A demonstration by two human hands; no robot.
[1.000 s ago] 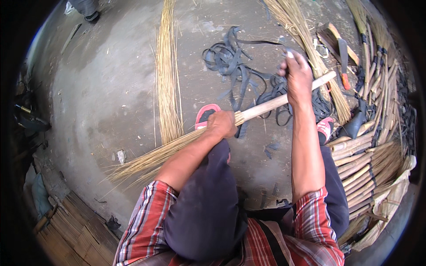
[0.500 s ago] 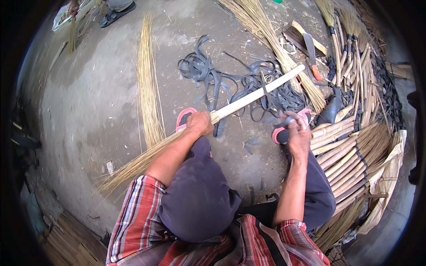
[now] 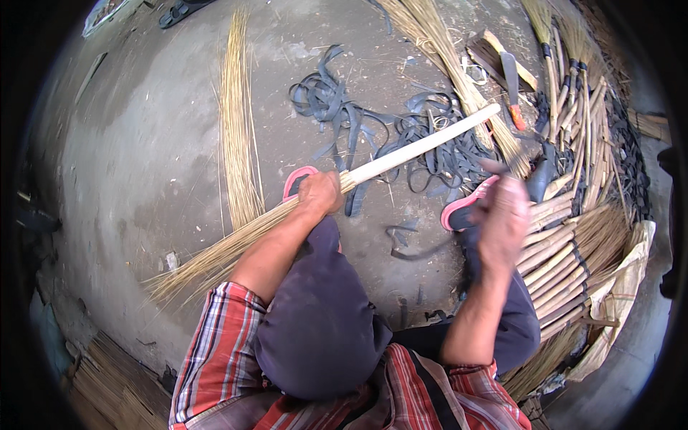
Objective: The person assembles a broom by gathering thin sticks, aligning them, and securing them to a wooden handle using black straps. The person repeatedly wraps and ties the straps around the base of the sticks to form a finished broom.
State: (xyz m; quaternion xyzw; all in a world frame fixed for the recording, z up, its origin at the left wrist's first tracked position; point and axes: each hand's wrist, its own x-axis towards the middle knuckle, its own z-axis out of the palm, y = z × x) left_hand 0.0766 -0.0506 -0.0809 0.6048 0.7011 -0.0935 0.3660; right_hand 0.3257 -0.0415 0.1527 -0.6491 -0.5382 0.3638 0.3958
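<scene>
My left hand is wrapped round an unfinished broom, where a bundle of straw meets a pale wooden handle. The straw spreads to the lower left past my forearm, and the handle points to the upper right. My right hand is raised over my right knee, smeared by motion, its fingers bent. Whether it holds anything is too blurred to tell. A dark rubber strip curves over the floor to its left. More rubber strips lie tangled beyond the handle.
A loose straw bundle lies at left, another at the top right. A knife with an orange handle rests by a wooden block. Finished brooms are stacked along the right side. Pink sandals are on my feet.
My right hand has moved to the right and blurred. The dark strip on the floor to its left now shows longer. My left hand keeps its hold on the broom.
</scene>
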